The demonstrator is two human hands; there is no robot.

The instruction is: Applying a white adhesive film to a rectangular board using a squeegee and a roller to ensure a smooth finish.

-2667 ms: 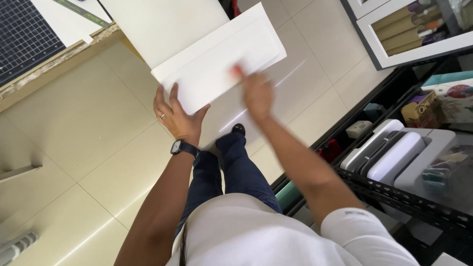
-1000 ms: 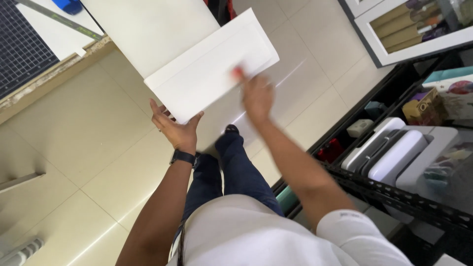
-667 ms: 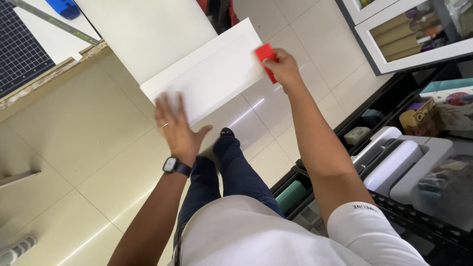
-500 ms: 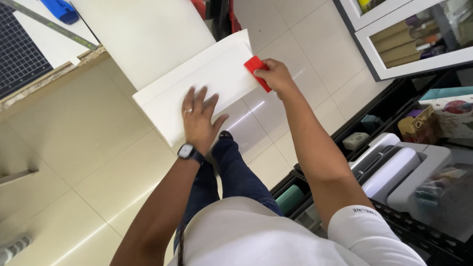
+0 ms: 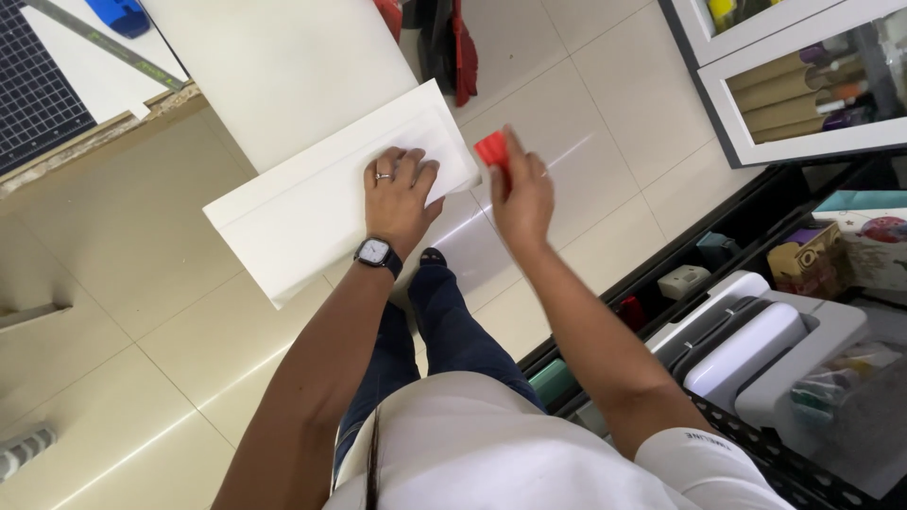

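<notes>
Beside white sheet, right grip around red block

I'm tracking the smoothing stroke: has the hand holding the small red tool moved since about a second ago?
Yes. The right hand with the red tool has slid off the white sheet, past the sheet's right-hand end, and is now over the floor tiles.

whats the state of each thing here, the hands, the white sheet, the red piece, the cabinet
left hand: flat, palm down, pressing on the white sheet
white sheet: folded, held over the floor, overlapping a bigger white board
right hand: raised beside the sheet's edge, gripping the red piece
red piece: pinched in the fingers, off the sheet
cabinet door: closed
</notes>
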